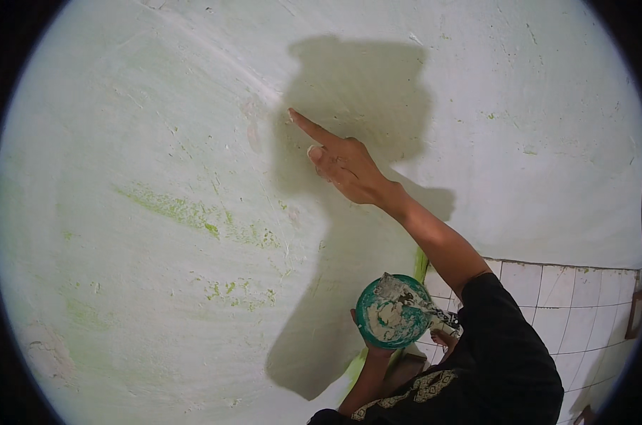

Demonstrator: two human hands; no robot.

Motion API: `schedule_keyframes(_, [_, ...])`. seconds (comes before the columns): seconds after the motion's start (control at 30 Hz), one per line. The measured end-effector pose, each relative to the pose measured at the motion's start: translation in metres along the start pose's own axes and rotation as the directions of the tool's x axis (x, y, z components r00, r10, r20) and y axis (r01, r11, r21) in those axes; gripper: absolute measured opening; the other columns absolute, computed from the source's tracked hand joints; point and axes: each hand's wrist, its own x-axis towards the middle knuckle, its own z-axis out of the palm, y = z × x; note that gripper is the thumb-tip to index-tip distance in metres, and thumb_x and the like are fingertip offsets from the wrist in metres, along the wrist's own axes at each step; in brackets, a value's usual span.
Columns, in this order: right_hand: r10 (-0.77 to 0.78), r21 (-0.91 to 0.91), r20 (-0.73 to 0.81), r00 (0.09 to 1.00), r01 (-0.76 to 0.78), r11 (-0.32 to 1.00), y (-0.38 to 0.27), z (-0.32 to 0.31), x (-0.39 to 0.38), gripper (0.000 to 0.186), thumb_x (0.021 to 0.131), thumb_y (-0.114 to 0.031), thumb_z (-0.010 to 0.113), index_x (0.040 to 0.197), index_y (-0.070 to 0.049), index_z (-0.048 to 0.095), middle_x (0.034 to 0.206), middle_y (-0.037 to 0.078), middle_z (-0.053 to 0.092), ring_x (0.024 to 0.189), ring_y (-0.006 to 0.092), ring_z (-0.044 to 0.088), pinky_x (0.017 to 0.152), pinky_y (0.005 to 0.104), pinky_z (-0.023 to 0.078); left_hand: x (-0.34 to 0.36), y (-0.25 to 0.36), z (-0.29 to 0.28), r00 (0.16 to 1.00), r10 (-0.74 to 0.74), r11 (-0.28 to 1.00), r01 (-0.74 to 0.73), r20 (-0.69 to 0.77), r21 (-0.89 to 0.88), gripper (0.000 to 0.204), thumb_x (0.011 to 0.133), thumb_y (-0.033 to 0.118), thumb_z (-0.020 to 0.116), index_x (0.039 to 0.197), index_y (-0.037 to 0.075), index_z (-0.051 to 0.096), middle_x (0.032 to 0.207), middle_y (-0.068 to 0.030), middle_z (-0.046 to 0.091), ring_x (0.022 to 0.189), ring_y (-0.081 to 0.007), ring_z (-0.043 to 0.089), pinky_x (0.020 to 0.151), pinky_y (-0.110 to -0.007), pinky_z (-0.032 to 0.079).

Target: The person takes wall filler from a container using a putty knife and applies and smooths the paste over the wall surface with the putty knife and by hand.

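Observation:
My right hand [345,166] is raised against the pale green wall [158,127], its index finger stretched out with the tip at or very near the surface. The thumb stands apart, the other fingers are partly curled, and nothing shows in the hand. Lower down, my left hand [379,348] supports a round green bowl [363,322] from its side and underneath; most of its fingers are hidden. Whitish paste [388,315] smears the inside of the bowl. A paste-coated putty knife [406,296] lies across it, its dark handle reaching over the right rim.
Patches of brighter green paint [211,228] and rough spots [48,350] mark the wall. White square tiles [523,283] cover the lower right, where a bare foot [445,338] shows below the knife handle. Brown wooden pieces [637,312] stand at the right edge.

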Motion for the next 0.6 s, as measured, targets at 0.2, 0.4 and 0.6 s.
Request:
schedule_keyframes(0.2, [0.108,-0.175,0.022,0.994,-0.103,0.979,-0.011,0.004,0.007,0.059,0.098,-0.044,0.045,0.148,-0.015,0.034,0.051,0.004,0.034,0.049,0.0137,0.037,0.056,0.0285,0.039,0.000,-0.002,0.003,0.999,0.027,0.998,-0.025,-0.042,0.064,0.079,0.087,0.074,0.034,0.139,0.016,0.045,0.142,-0.0133,0.045,0.128,-0.0364,0.043,0.105,-0.058,0.034])
schedule_keyframes(0.4, [0.055,-0.336,0.067,0.996,-0.030,0.942,-0.025,0.003,-0.002,0.058,0.097,-0.044,0.049,0.145,-0.015,0.040,0.050,0.004,0.036,0.047,0.0164,0.036,0.054,0.0303,0.037,-0.002,0.002,0.001,0.999,-0.016,0.997,0.019,0.049,-0.069,0.079,0.086,0.075,0.035,0.139,0.017,0.046,0.142,-0.0124,0.045,0.128,-0.0358,0.043,0.105,-0.057,0.035])
schedule_keyframes(0.6, [0.073,-0.135,-0.006,0.997,-0.074,0.988,-0.014,-0.004,0.000,0.059,0.098,-0.050,0.045,0.145,-0.015,0.041,0.050,0.005,0.035,0.047,0.0155,0.036,0.054,0.0316,0.037,-0.001,0.002,0.002,0.997,0.018,0.999,-0.020,-0.070,-0.025,0.079,0.085,0.075,0.038,0.137,0.017,0.048,0.142,-0.0123,0.045,0.125,-0.0350,0.045,0.104,-0.056,0.037])
